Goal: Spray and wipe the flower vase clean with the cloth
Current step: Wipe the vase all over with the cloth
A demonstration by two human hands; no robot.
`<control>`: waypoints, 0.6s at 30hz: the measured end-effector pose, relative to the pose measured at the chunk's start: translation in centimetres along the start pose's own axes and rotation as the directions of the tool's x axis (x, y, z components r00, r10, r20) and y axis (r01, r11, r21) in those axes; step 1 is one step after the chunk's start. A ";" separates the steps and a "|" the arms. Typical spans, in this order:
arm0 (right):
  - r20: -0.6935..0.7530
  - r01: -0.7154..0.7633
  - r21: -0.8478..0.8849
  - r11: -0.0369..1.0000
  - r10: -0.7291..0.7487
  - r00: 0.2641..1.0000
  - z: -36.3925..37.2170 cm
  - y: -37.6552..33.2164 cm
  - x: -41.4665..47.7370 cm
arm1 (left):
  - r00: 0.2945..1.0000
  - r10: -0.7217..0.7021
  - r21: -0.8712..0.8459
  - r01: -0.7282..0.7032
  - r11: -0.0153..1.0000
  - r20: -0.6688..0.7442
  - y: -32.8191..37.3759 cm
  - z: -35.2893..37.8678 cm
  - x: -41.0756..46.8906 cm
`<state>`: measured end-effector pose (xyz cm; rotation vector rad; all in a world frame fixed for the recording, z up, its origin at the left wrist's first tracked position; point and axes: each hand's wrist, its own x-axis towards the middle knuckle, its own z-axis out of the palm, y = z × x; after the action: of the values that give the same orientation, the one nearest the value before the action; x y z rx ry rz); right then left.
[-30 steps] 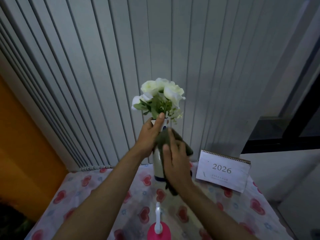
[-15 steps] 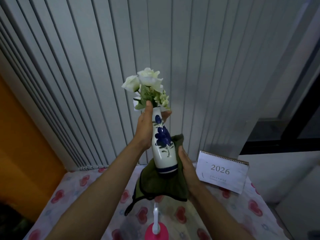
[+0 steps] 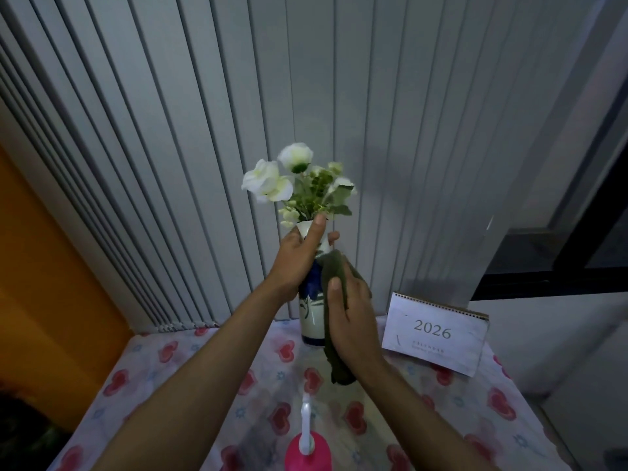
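Much of the flower vase (image 3: 311,314) is hidden: the left hand (image 3: 296,258) wraps its neck, thumb laid up to the rim and fingertips curling round the far side, while the right hand (image 3: 350,321) presses a dark green cloth (image 3: 334,283) flat against its right flank. Only a strip of white glaze, part of a blue painted flower and the blue foot band show between the two hands. The right hand's fingers lie closed over the cloth, whose lower end hangs free below the wrist; the palm side is out of sight. Whether the vase base rests on the table (image 3: 176,379) or hangs just above it cannot be told, since the cloth and wrist cover that side. White artificial flowers (image 3: 272,180) with green leaves rise from the mouth, tilted a little left. At the bottom edge a pink spray bottle (image 3: 307,452) with a white nozzle is cut off by the frame, standing near the person and well apart from the vase. A 2026 desk calendar (image 3: 435,333) stands just right of the right hand, its small print too blurred to read. The heart-patterned tablecloth lies bare to the left and front of the vase, and its near corners run out of frame. Grey vertical blinds (image 3: 238,113) close off the back, an orange wall (image 3: 44,266) the left.
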<state>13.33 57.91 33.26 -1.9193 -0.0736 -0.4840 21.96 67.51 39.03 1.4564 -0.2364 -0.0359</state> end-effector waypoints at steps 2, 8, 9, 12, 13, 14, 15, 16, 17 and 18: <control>0.009 0.006 0.016 1.000 -0.007 1.000 -0.1 -0.7 2.1 | 1.000 0.000 0.046 -0.001 0.999 0.029 -0.4 0.1 -0.4; 0.063 -0.130 0.193 0.972 0.120 0.991 -1.5 -1.9 5.8 | 0.999 0.051 0.014 -0.051 0.999 -0.012 -0.7 0.9 -0.9; 0.058 -0.094 0.156 0.983 0.086 0.995 -1.3 -1.8 5.4 | 0.998 0.064 -0.001 -0.064 0.998 -0.028 -0.6 0.8 -0.8; 0.006 0.016 -0.032 0.999 -0.016 1.000 0.4 0.6 2.0 | 0.996 0.063 -0.051 -0.066 0.997 -0.065 -0.4 0.3 -0.5; -0.030 0.015 -0.062 0.998 -0.017 0.999 1.0 1.5 0.3 | 0.996 0.050 -0.072 -0.055 0.996 -0.072 -0.3 0.1 -0.4; -0.069 0.006 -0.074 0.997 -0.011 0.998 1.7 2.5 -1.4 | 0.996 0.037 -0.092 -0.044 0.995 -0.082 -0.4 -0.1 -0.2; -0.095 -0.015 -0.076 0.997 0.008 0.995 2.2 3.2 -2.9 | 0.995 0.020 -0.091 -0.029 0.995 -0.093 -0.6 -0.4 0.0; -0.109 -0.036 -0.068 0.997 0.028 0.994 2.6 3.5 -4.1 | 0.996 0.011 -0.087 -0.019 0.996 -0.093 -0.8 -0.6 0.1; -0.121 -0.048 -0.081 0.996 0.038 0.992 2.8 3.8 -4.5 | 0.996 0.001 -0.076 -0.008 0.997 -0.089 -1.0 -0.7 0.1; -0.130 -0.041 -0.102 0.994 0.028 0.991 2.8 3.8 -4.6 | 0.997 -0.007 -0.067 0.001 0.998 -0.080 -1.2 -0.8 0.1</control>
<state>11.01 59.74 27.32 -1.9833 0.0704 -0.5972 22.32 68.17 37.77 1.3885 -0.1653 0.0114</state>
